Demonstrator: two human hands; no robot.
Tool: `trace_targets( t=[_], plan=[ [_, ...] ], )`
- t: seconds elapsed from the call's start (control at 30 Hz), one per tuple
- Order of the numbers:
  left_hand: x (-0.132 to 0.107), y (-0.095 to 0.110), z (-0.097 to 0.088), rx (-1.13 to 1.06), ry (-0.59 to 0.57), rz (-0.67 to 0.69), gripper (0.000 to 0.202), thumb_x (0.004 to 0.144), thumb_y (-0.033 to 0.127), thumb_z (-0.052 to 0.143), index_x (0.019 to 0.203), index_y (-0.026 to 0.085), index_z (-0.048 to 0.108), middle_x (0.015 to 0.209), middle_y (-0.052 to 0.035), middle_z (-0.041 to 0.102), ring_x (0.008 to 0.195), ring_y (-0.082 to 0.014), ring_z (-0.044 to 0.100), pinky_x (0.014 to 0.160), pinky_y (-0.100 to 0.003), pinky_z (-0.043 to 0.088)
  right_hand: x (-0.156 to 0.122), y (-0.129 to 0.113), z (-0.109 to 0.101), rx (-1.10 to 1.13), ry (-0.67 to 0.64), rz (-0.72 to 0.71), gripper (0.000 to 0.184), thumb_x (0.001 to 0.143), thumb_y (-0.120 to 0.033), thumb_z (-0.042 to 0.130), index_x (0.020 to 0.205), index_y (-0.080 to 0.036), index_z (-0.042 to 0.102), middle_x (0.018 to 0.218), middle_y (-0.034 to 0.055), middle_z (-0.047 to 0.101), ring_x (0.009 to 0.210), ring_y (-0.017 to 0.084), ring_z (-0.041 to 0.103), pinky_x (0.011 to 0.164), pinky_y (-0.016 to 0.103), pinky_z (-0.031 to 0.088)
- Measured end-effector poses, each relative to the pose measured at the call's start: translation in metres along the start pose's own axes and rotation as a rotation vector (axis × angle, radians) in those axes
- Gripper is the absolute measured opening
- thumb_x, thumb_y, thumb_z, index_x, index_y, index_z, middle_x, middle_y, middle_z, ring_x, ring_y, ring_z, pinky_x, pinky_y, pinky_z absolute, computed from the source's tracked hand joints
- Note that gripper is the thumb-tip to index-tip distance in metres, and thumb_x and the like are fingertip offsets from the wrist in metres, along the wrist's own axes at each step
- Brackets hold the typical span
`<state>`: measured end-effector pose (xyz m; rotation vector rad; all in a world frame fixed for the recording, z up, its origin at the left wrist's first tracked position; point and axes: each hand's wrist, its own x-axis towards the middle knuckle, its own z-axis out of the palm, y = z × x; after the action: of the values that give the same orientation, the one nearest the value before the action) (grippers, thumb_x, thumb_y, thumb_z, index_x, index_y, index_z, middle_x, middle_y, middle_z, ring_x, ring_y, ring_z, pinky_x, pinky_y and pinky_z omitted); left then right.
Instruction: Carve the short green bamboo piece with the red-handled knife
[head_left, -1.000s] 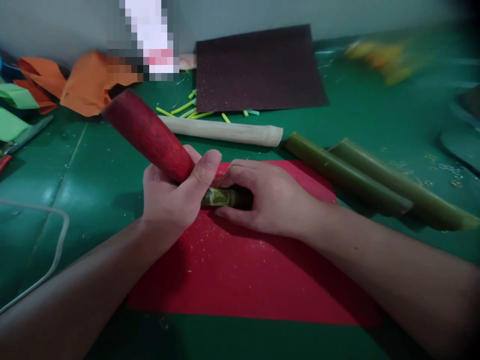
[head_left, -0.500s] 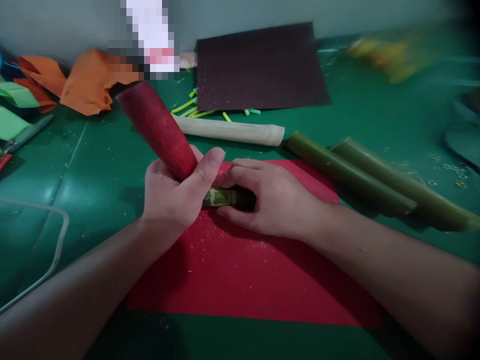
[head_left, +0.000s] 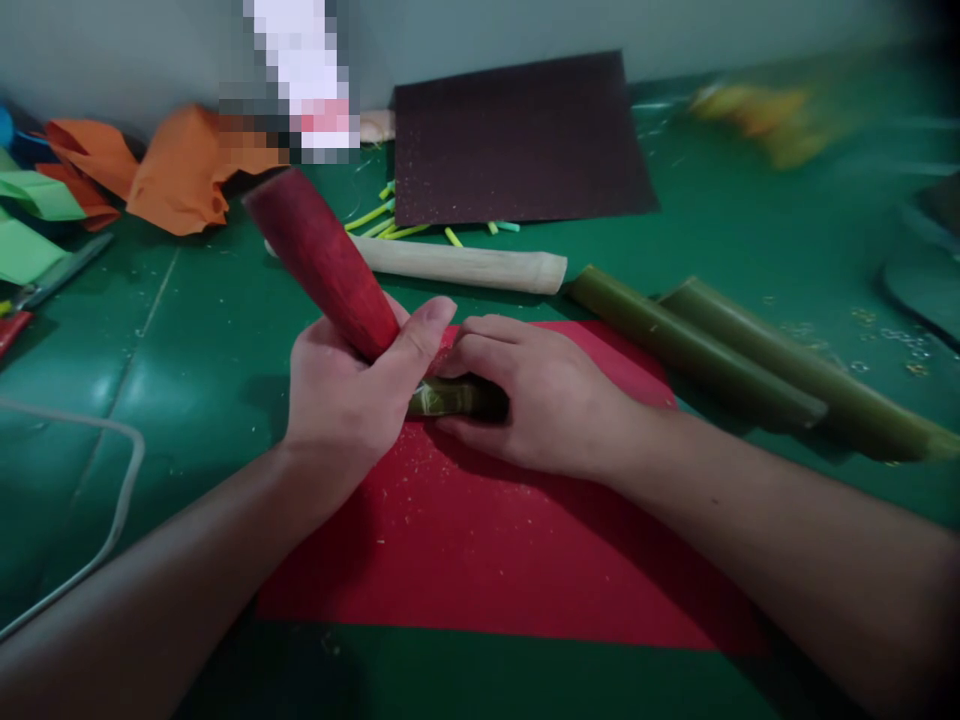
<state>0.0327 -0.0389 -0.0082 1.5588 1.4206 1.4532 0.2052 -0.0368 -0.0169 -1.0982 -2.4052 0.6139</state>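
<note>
My left hand (head_left: pixel 345 395) is closed round the lower end of a thick dark red handle (head_left: pixel 319 260) that slants up and to the left. My right hand (head_left: pixel 536 395) lies over a short green bamboo piece (head_left: pixel 450 398) and holds it down on a red sheet (head_left: pixel 480 540). The two hands touch at the middle, and the bamboo shows only in the gap between them. The working end of the red-handled tool is hidden under my fingers. Pale shavings speckle the red sheet.
Two long green bamboo tubes (head_left: pixel 750 365) lie to the right, a pale wooden stick (head_left: pixel 465 267) behind my hands. A dark sheet (head_left: pixel 521 140) sits at the back with yellow-green strips (head_left: pixel 382 215). Orange paper (head_left: pixel 169 170), green paper (head_left: pixel 30 215), scissors (head_left: pixel 45 285) and a cord (head_left: pixel 112 500) are at the left.
The red handle has swung steeper, its top end moving to the right. My right hand and the bamboo piece have stayed in place.
</note>
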Motion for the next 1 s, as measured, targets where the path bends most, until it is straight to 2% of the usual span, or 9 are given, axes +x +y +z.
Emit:
trace_targets(
  t=[0.2,0.43,0.63,0.87,1.0],
  plan=[
    [-0.0014,0.0014,-0.0011,-0.045,-0.044,0.027,0.045,0.086,0.043,0.075,0.052,0.022,0.055,0.048,0.0031,0.047,0.042,-0.0097,0.041,0.040,-0.027,0.039,-0.0001,-0.0005,0.0004,0.075,0.008,0.034,0.019,0.081,-0.030,0.071,0.096,-0.017,0.068,0.097,0.0071,0.068,0.088,0.021,0.060,0.072,0.031,0.044],
    [-0.0052,-0.0007,-0.0006,-0.081,-0.121,0.076,0.044,0.085,0.041,0.075,0.051,0.023,0.054,0.050,0.0023,0.049,0.045,-0.0119,0.048,0.046,-0.028,0.048,0.0007,-0.0013,-0.0033,0.167,-0.015,0.042,0.015,0.085,-0.031,0.068,0.093,-0.018,0.068,0.099,0.0085,0.071,0.095,0.022,0.063,0.082,0.035,0.048],
    [-0.0036,0.0048,-0.0010,-0.054,-0.155,0.104,0.046,0.081,0.039,0.078,0.050,0.022,0.049,0.047,0.0042,0.048,0.041,-0.0091,0.045,0.042,-0.024,0.045,0.0003,-0.0007,-0.0017,0.167,0.004,0.043,0.017,0.084,-0.031,0.069,0.095,-0.018,0.069,0.100,0.0083,0.071,0.093,0.022,0.064,0.080,0.035,0.049],
    [-0.0061,0.0055,-0.0031,-0.011,-0.136,0.098,0.039,0.079,0.033,0.079,0.052,0.022,0.054,0.046,0.0056,0.053,0.041,-0.0084,0.048,0.041,-0.023,0.044,0.0008,-0.0008,-0.0009,0.168,0.002,0.059,0.016,0.084,-0.031,0.067,0.094,-0.019,0.068,0.100,0.0074,0.070,0.092,0.021,0.063,0.079,0.033,0.048],
    [-0.0050,0.0027,0.0000,-0.043,-0.049,0.061,0.033,0.079,0.034,0.082,0.057,0.023,0.059,0.052,0.0050,0.059,0.045,-0.0103,0.054,0.045,-0.026,0.048,0.0008,-0.0005,-0.0014,0.162,0.003,0.049,0.016,0.083,-0.031,0.067,0.092,-0.018,0.067,0.098,0.0077,0.070,0.091,0.021,0.063,0.079,0.034,0.048]
  ],
)
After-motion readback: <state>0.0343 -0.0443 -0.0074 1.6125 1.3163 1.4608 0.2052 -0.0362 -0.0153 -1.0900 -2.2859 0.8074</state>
